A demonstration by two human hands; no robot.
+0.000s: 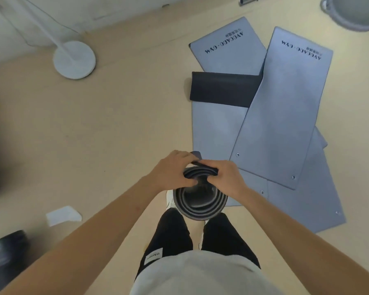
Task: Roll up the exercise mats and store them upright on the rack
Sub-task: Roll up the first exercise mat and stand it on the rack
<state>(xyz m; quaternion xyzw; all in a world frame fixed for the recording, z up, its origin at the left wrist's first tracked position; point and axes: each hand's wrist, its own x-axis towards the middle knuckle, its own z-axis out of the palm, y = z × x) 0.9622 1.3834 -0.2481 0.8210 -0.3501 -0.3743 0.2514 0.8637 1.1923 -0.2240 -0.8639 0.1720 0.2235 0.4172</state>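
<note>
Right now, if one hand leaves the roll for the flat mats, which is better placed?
Probably the right hand: it grips the rolled mat nearest the flat mats; the left hand holds the far side.

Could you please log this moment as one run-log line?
phase: rolling | left hand: grips rolled mat top rim | right hand: grips same rim | flat mats: on floor, overlapping

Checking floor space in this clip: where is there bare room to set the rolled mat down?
Bare floor lies left of the roll, bordered by the lamp base, the paper scrap and the flat mats. Right of the roll it is crowded: the flat mats overlap there.
</note>
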